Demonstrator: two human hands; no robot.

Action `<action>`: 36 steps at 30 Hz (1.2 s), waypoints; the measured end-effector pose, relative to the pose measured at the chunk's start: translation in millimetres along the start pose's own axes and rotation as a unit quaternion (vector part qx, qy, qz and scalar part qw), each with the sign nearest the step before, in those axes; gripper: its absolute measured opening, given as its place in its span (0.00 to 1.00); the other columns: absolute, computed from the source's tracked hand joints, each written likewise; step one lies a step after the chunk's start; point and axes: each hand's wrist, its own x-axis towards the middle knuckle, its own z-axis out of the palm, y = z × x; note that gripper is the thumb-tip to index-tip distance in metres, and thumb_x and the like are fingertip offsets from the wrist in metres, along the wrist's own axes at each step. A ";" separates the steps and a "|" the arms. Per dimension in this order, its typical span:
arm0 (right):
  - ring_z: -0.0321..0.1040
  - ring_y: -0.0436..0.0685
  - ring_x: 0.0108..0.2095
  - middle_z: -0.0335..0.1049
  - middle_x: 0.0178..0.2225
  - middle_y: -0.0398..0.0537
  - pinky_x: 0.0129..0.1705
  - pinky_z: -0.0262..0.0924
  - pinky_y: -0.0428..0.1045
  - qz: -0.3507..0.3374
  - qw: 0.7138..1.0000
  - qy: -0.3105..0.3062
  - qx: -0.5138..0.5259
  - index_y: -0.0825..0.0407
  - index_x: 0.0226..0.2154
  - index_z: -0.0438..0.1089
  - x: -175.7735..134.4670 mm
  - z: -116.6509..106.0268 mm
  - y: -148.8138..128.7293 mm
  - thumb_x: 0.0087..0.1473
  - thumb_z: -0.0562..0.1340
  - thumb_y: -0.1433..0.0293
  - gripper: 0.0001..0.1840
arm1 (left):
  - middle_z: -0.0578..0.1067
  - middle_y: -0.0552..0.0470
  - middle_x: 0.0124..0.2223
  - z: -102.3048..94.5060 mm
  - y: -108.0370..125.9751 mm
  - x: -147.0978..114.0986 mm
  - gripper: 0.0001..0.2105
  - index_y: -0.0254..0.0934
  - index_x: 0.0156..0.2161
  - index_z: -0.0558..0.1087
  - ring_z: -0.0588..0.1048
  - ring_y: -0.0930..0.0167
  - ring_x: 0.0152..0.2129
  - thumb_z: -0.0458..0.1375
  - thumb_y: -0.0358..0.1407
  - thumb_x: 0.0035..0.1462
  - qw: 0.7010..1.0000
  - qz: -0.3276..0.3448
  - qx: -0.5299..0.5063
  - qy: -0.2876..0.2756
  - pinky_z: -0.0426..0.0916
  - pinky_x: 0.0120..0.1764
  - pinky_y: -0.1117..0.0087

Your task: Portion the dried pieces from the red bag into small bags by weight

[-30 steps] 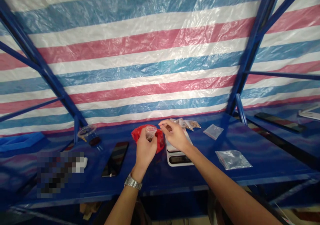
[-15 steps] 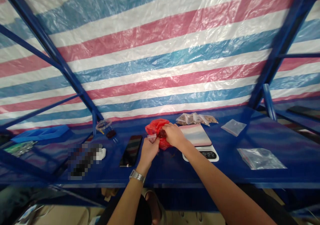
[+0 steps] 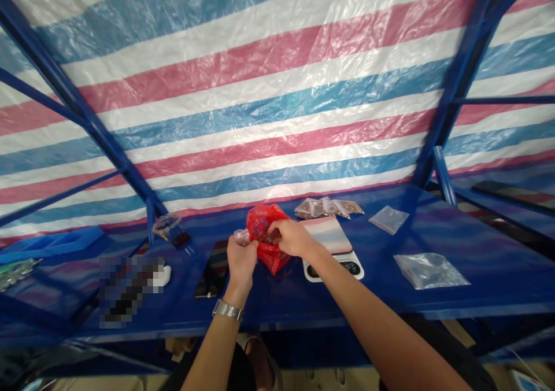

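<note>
A red plastic bag [image 3: 274,258] stands with its mouth open on the blue table, dark dried bits showing inside. My right hand [image 3: 291,238] reaches into its mouth with bent fingers closed together; what they pinch is hidden. At the bag's left edge, my left hand [image 3: 243,258] is closed on a small clear plastic bag [image 3: 241,238]. A metal-band watch [image 3: 228,310] is on my left wrist. Just right of the red bag lies a white kitchen scale [image 3: 333,266] with a flat plate on top.
Several filled clear bags [image 3: 329,207] lie behind the scale. Flat clear bags [image 3: 429,270] rest at the right. A black phone [image 3: 212,272] lies left of my hands, near a clear cup [image 3: 168,224]. Blue metal posts [image 3: 451,84] frame the table.
My left hand has drawn left, away from my right hand, with the small clear bag. The red bag's mouth now shows wider. The whole view has shifted slightly.
</note>
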 end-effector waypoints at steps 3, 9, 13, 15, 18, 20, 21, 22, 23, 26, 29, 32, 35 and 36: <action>0.79 0.57 0.41 0.82 0.41 0.48 0.41 0.66 0.46 -0.007 0.997 -0.010 0.077 0.50 0.41 0.79 2.7 9.3 4.3 0.47 0.63 0.84 0.21 | 0.71 0.61 0.23 -1.8 7.1 -3.6 0.15 0.36 0.39 0.70 0.67 0.75 0.15 0.60 0.27 0.42 1.000 -0.027 -0.004 -0.009 0.60 0.19 0.76; 0.79 0.57 0.39 0.82 0.38 0.48 0.40 0.68 0.45 -0.006 0.986 -0.025 0.163 0.52 0.38 0.79 7.6 18.4 9.8 0.43 0.62 0.87 0.22 | 0.64 0.65 0.17 -2.0 11.2 -5.5 0.10 0.38 0.32 0.68 0.62 0.77 0.13 0.58 0.28 0.40 0.998 -0.013 -0.049 -0.037 0.54 0.18 0.77; 0.79 0.57 0.39 0.82 0.37 0.49 0.42 0.70 0.46 0.013 0.977 -0.024 0.212 0.53 0.37 0.80 11.8 17.7 11.6 0.44 0.63 0.85 0.19 | 0.68 0.62 0.20 -5.7 7.8 -4.1 0.10 0.37 0.33 0.69 0.64 0.76 0.15 0.59 0.29 0.40 0.997 -0.005 0.002 -0.078 0.57 0.20 0.76; 0.79 0.58 0.40 0.82 0.38 0.49 0.43 0.71 0.47 0.030 0.972 -0.013 0.231 0.53 0.38 0.80 14.1 16.6 13.2 0.45 0.66 0.83 0.17 | 0.72 0.59 0.24 -8.3 5.9 -2.5 0.12 0.37 0.36 0.71 0.68 0.74 0.19 0.60 0.29 0.42 0.995 0.026 0.044 -0.082 0.62 0.24 0.74; 0.79 0.59 0.41 0.82 0.39 0.50 0.45 0.71 0.49 0.045 0.968 0.008 0.247 0.53 0.39 0.80 17.4 12.3 15.8 0.46 0.68 0.81 0.16 | 0.76 0.55 0.30 -12.4 3.5 1.4 0.11 0.37 0.38 0.72 0.74 0.70 0.26 0.61 0.31 0.45 0.988 0.097 0.105 -0.064 0.69 0.32 0.69; 0.79 0.59 0.41 0.82 0.39 0.50 0.46 0.71 0.50 0.049 0.964 0.025 0.260 0.53 0.39 0.80 18.7 6.0 16.4 0.47 0.68 0.81 0.15 | 0.75 0.53 0.32 -14.6 2.4 4.0 0.09 0.37 0.38 0.72 0.75 0.67 0.30 0.61 0.33 0.48 0.977 0.141 0.155 -0.051 0.71 0.37 0.66; 0.78 0.59 0.41 0.82 0.39 0.50 0.46 0.70 0.51 0.047 0.961 0.034 0.271 0.53 0.39 0.80 18.9 1.7 16.0 0.47 0.67 0.80 0.15 | 0.75 0.52 0.32 -15.4 1.9 4.7 0.08 0.38 0.37 0.72 0.75 0.66 0.31 0.61 0.33 0.49 0.970 0.156 0.183 -0.045 0.71 0.39 0.64; 0.78 0.58 0.41 0.82 0.40 0.50 0.46 0.70 0.50 0.043 0.957 0.042 0.283 0.53 0.39 0.79 18.6 -3.3 14.9 0.48 0.67 0.80 0.14 | 0.74 0.51 0.33 -15.8 1.7 4.8 0.07 0.38 0.37 0.72 0.75 0.65 0.33 0.61 0.33 0.50 0.962 0.167 0.212 -0.040 0.71 0.41 0.63; 0.78 0.57 0.40 0.82 0.40 0.49 0.45 0.70 0.50 0.035 0.954 0.047 0.293 0.53 0.39 0.79 17.8 -8.7 13.2 0.49 0.66 0.80 0.13 | 0.74 0.50 0.34 -15.7 1.5 4.2 0.07 0.38 0.37 0.73 0.75 0.64 0.34 0.61 0.34 0.51 0.955 0.172 0.239 -0.036 0.71 0.43 0.61; 0.77 0.56 0.40 0.81 0.41 0.48 0.45 0.69 0.50 -0.009 0.954 0.048 0.295 0.53 0.39 0.79 12.5 -24.4 4.0 0.51 0.64 0.80 0.13 | 0.72 0.47 0.37 -12.1 2.4 -1.7 0.06 0.39 0.39 0.73 0.74 0.60 0.38 0.61 0.35 0.55 0.939 0.178 0.293 -0.027 0.71 0.45 0.59; 0.75 0.55 0.41 0.80 0.41 0.47 0.47 0.68 0.50 -0.065 0.969 0.053 0.232 0.52 0.40 0.79 5.5 -32.9 -8.9 0.50 0.63 0.82 0.17 | 0.71 0.43 0.42 -3.9 4.6 -10.0 0.08 0.40 0.42 0.74 0.72 0.57 0.44 0.62 0.38 0.57 0.930 0.201 0.306 -0.024 0.70 0.46 0.59; 0.74 0.55 0.43 0.78 0.41 0.47 0.50 0.66 0.51 -0.141 0.978 0.058 0.142 0.50 0.37 0.79 1.0 -33.0 -19.6 0.49 0.60 0.86 0.20 | 0.70 0.42 0.44 5.8 5.8 -14.9 0.09 0.40 0.43 0.75 0.71 0.57 0.45 0.63 0.38 0.57 0.932 0.212 0.291 -0.033 0.69 0.45 0.60; 0.72 0.56 0.48 0.76 0.44 0.48 0.55 0.64 0.52 -0.208 0.971 0.070 0.092 0.49 0.38 0.79 0.5 -30.0 -23.2 0.48 0.59 0.88 0.23 | 0.70 0.44 0.41 13.6 5.4 -14.8 0.08 0.39 0.41 0.74 0.72 0.58 0.43 0.63 0.37 0.58 0.941 0.203 0.268 -0.031 0.68 0.44 0.61; 0.71 0.56 0.49 0.76 0.46 0.48 0.56 0.64 0.53 -0.218 0.969 0.077 0.085 0.48 0.39 0.79 0.8 -29.1 -23.1 0.48 0.59 0.88 0.24 | 0.71 0.44 0.40 15.2 5.1 -14.1 0.07 0.38 0.41 0.74 0.72 0.58 0.42 0.63 0.37 0.58 0.944 0.200 0.261 -0.029 0.68 0.44 0.62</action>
